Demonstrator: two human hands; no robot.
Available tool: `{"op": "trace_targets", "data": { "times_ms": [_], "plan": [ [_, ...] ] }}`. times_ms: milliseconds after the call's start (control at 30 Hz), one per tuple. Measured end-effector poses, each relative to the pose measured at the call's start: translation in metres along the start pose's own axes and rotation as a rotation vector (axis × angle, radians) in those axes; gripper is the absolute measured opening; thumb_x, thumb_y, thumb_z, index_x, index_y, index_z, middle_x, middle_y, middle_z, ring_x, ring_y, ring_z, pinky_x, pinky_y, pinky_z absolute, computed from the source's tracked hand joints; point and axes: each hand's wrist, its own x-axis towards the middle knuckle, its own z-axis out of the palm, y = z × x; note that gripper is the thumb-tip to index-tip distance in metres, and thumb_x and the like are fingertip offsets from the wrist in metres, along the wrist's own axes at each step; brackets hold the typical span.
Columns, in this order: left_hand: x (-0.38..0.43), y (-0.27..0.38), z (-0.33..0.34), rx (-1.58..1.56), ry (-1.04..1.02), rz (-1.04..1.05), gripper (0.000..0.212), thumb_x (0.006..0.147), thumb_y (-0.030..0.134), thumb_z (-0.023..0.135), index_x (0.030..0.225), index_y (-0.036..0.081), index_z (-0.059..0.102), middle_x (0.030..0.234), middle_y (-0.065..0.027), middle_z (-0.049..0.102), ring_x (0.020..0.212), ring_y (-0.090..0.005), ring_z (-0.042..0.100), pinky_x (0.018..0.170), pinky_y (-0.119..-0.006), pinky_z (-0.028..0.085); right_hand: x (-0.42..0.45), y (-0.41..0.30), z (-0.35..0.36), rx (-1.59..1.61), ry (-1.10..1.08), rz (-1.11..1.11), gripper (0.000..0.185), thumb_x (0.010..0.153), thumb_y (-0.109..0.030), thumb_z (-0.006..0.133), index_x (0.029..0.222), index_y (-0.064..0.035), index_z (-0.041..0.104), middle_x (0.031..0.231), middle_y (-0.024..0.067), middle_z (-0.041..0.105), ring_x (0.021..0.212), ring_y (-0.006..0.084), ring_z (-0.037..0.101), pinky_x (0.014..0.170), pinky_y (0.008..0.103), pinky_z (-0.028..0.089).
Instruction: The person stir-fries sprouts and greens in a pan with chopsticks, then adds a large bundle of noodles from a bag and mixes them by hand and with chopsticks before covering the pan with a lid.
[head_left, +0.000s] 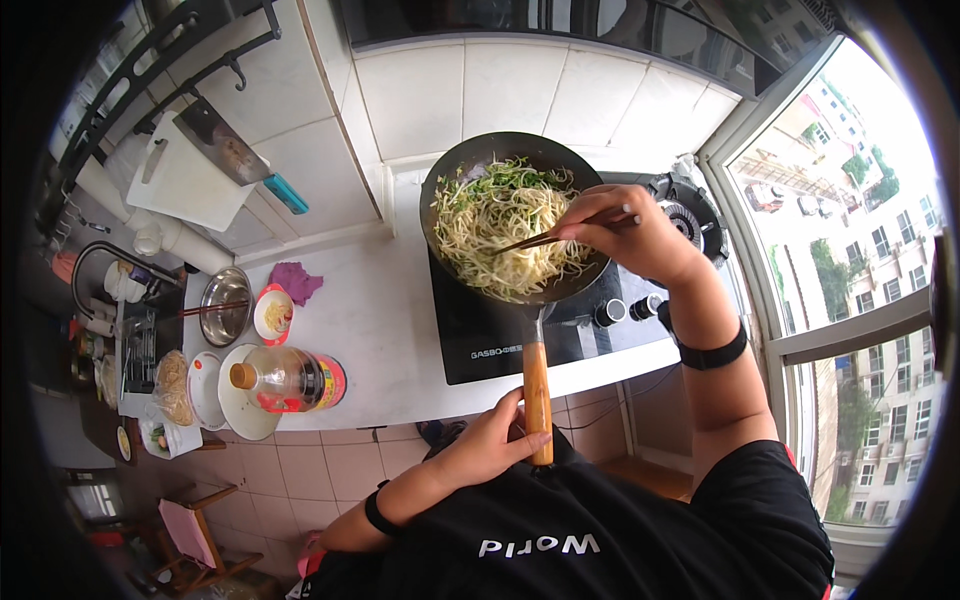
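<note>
A dark wok (450, 161) sits on the black gas hob (480, 337), holding a heap of bean sprouts (517, 217) mixed with green leafy stems. My right hand (619, 225) grips a pair of brown wooden chopsticks (536, 240), whose tips reach into the sprouts near the middle of the wok. Below, my left hand (499, 442) is around the lower part of the wok's wooden handle (537, 382). Some of its fingers are hidden behind the handle.
Left on the white counter (367, 322) stand a large sauce bottle (289, 382), a steel bowl (225, 296), a small red-rimmed dish (274, 315) and a purple cloth (296, 283). A cleaver (225, 142) and white cutting board (172, 180) hang from a wall rail. A second burner (682, 221) lies right, beside the window.
</note>
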Motion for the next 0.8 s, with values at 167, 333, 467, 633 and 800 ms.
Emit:
{"op": "trace_targets", "data": {
  "times_ms": [167,333,467,633,800],
  "plan": [
    [0.002,-0.001,0.001,-0.038,-0.010,0.005,0.058,0.098,0.014,0.063,0.143,0.000,0.030,0.131,-0.0106,0.056,0.120,-0.0170,0.056,0.100,-0.033,0.046,-0.020,-0.012,0.014,0.266,0.172,0.079,0.008,0.088,-0.009,0.073,0.092,-0.0025,0.075,0.090,0.0057,0.073,0.082,0.0105,0.068,0.074,0.0240,0.053],
    [0.002,0.000,0.003,-0.054,-0.007,0.032,0.059,0.098,0.015,0.063,0.144,-0.001,0.029,0.125,-0.0105,0.057,0.114,-0.0164,0.056,0.097,-0.032,0.047,-0.007,0.034,0.049,0.026,0.239,0.007,0.009,0.087,-0.007,0.072,0.095,-0.0047,0.075,0.092,0.0083,0.073,0.080,0.0176,0.069,0.071,0.0270,0.055],
    [0.001,-0.002,0.003,-0.044,0.030,0.083,0.063,0.098,0.018,0.065,0.144,-0.003,0.028,0.113,-0.0104,0.058,0.104,-0.0163,0.059,0.090,-0.032,0.051,-0.025,0.033,0.017,0.135,0.413,0.155,0.012,0.093,-0.011,0.068,0.099,-0.0021,0.073,0.092,0.0071,0.073,0.081,0.0135,0.069,0.072,0.0256,0.057],
    [-0.001,-0.002,0.004,-0.059,0.039,0.088,0.063,0.098,0.018,0.065,0.144,-0.004,0.028,0.116,-0.0108,0.057,0.106,-0.0169,0.059,0.092,-0.033,0.050,-0.057,0.024,-0.037,0.178,0.672,0.339,0.020,0.097,-0.019,0.065,0.093,-0.0005,0.072,0.085,0.0083,0.071,0.066,0.0119,0.067,0.056,0.0231,0.056],
    [0.002,0.002,0.005,-0.078,0.014,0.102,0.064,0.098,0.017,0.064,0.145,-0.004,0.027,0.116,-0.0110,0.057,0.106,-0.0170,0.059,0.093,-0.033,0.050,-0.031,0.108,0.001,0.345,0.812,0.399,0.017,0.095,-0.016,0.067,0.094,0.0006,0.071,0.087,0.0067,0.072,0.066,0.0106,0.066,0.055,0.0238,0.055]
  ]
}}
